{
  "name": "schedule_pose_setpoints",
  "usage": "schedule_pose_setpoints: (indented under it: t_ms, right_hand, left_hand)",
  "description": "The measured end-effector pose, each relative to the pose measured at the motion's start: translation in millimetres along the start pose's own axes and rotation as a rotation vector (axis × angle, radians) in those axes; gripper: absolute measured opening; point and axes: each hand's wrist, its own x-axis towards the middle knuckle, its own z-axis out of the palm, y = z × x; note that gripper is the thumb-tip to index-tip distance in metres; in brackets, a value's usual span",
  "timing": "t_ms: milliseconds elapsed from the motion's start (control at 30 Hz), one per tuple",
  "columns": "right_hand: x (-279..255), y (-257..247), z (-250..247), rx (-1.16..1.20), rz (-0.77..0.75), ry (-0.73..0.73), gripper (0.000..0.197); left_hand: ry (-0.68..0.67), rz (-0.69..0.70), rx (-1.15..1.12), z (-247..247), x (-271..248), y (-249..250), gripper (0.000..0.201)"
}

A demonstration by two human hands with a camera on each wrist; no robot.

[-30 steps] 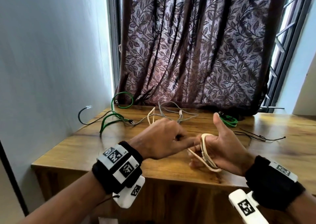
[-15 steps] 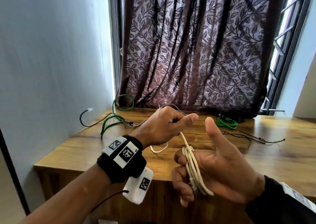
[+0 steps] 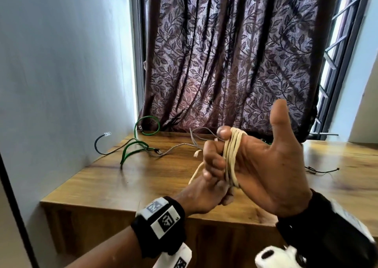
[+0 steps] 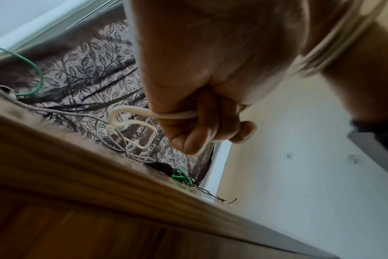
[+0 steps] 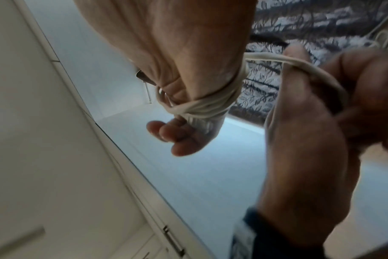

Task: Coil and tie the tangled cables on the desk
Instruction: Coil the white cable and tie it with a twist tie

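Hanging behind the table (image 3: 143,177) is a dark leaf-patterned curtain (image 3: 235,63). Green (image 3: 133,147) and grey (image 3: 180,145) cables lie tangled on the wood near the wall. Above the front edge, the right hand (image 3: 266,169) is raised, thumb up, its fingers curled with the cream cable (image 3: 232,157) coiled round them. The left hand (image 3: 206,194), just below, pinches that cable's loose end in a closed grip.

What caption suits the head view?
Left hand winds a cream cable around the right hand above a wooden desk.
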Motion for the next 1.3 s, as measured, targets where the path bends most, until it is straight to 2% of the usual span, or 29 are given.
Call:
schedule_pose_setpoints:
  t_ms: [100, 233, 367, 500, 567, 667, 800, 967, 1133, 1300]
  right_hand:
    - [3.3, -3.2, -20.1, -0.062, -0.089, 0.178, 0.080]
    - [6.8, -3.2, -55.7, -0.119, -0.160, 0.365, 0.076]
    - [5.2, 2.4, -84.6, -0.279, -0.099, 0.499, 0.082]
    - [-2.4, 11.3, -103.3, -0.436, 0.041, 0.587, 0.089]
    - [-6.8, 15.8, -106.4, -0.428, 0.118, 0.591, 0.085]
    - [-11.4, 19.0, -103.8, -0.391, 0.206, 0.580, 0.083]
    - [-17.5, 15.0, -101.3, -0.453, 0.408, 0.421, 0.111]
    - [-27.6, 7.4, -95.6, -0.339, 0.520, 0.332, 0.106]
    - [-33.3, 3.6, -81.7, 0.044, 0.445, 0.214, 0.093]
    - [-30.9, -3.5, -67.1, 0.130, 0.292, 0.141, 0.089]
  left_hand:
    - [0.014, 0.177, 0.304, 4.7, -1.5, -8.8, 0.059]
    - [0.002, 0.239, 0.505, 5.0, -8.3, -15.3, 0.067]
    - [0.025, 0.297, 0.563, -3.1, -8.0, -17.0, 0.067]
    - [0.103, 0.340, 0.547, -21.8, 3.7, -20.0, 0.053]
    - [0.155, 0.353, 0.545, -30.9, 13.0, -21.1, 0.053]
    - [0.142, 0.381, 0.585, -37.8, 26.4, -13.5, 0.053]
    - [0.117, 0.435, 0.605, -41.6, 41.9, 1.3, 0.048]
    - [0.109, 0.454, 0.615, -40.3, 63.2, 5.7, 0.050]
    - [0.111, 0.456, 0.446, -28.2, 72.6, 9.8, 0.045]
    - [0.174, 0.381, 0.231, -23.9, 84.1, 4.5, 0.048]
